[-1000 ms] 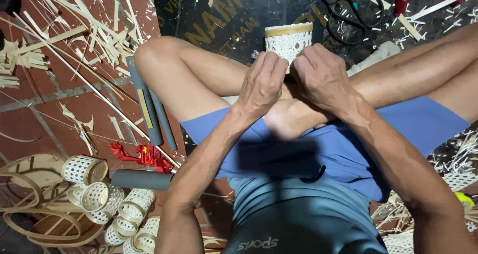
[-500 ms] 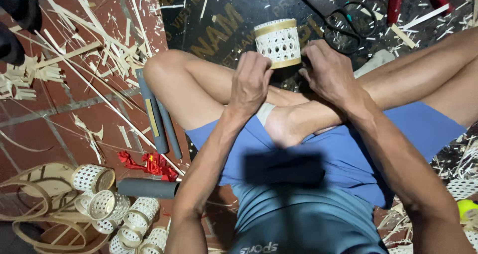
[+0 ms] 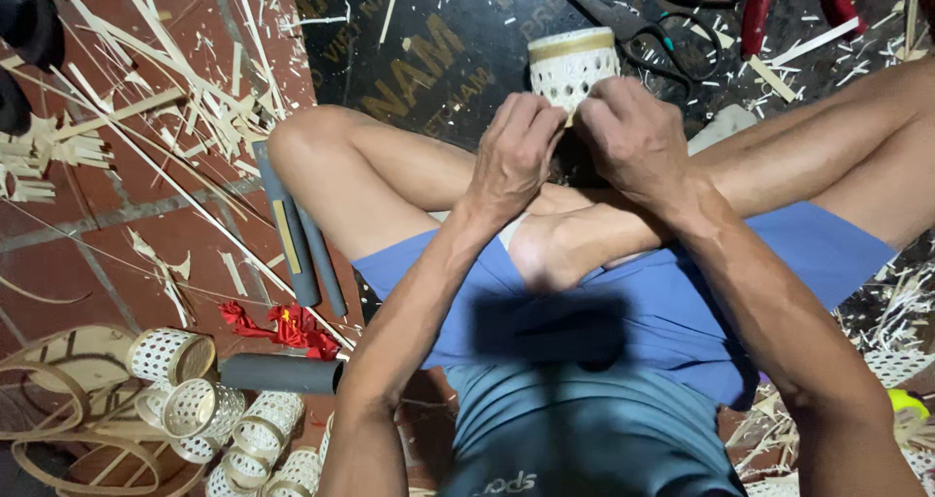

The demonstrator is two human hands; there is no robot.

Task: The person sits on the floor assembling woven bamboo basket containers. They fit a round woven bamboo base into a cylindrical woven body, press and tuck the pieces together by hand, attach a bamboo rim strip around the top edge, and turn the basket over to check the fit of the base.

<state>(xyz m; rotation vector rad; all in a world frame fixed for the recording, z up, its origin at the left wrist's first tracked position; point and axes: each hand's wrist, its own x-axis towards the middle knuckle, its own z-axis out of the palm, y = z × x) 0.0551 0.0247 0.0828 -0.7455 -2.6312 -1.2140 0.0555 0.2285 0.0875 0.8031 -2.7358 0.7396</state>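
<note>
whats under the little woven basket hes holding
A dark board lies beneath the woven basket. Both the left hand and right hand cover its lower edge.

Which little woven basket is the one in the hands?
The small woven basket at the top, held by both hands, left hand and right hand. The others lie piled on the floor, lower left.

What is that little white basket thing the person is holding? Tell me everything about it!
The small white woven cylinder basket looks like thin bamboo strips laced into an open lattice with little holes, topped by a plain tan band around its rim. It stands roughly upright over the dark board, beyond the crossed legs. The left hand and right hand pinch its lower edge, hiding its bottom.
</note>
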